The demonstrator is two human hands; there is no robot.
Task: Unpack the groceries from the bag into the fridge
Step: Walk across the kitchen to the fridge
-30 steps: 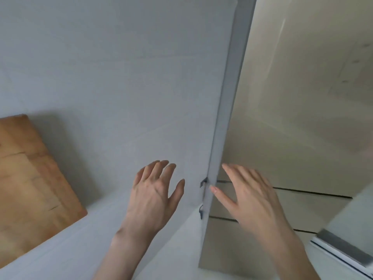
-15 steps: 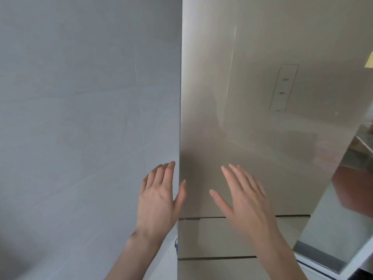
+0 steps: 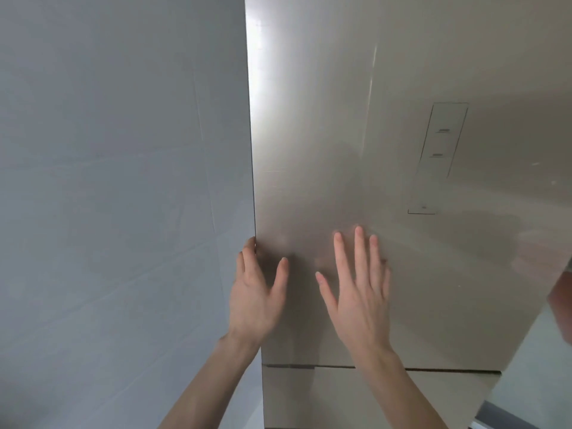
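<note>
A grey wall point(image 3: 117, 196) fills the left half of the view, its surface matt, with faint straight seam lines crossing it at a slant. At the far right edge a reddish-brown shape point(image 3: 561, 305) shows, too blurred to identify. Below it lies a pale floor area point(image 3: 538, 376), and a dark grey strip point(image 3: 507, 414) runs across the bottom right corner.

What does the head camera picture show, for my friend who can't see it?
A person's two bare hands are at a tall, shiny metal fridge door that is closed. The left hand curls its fingers around the door's left edge, beside a grey wall, while the right hand is spread open in front of the door.
</note>
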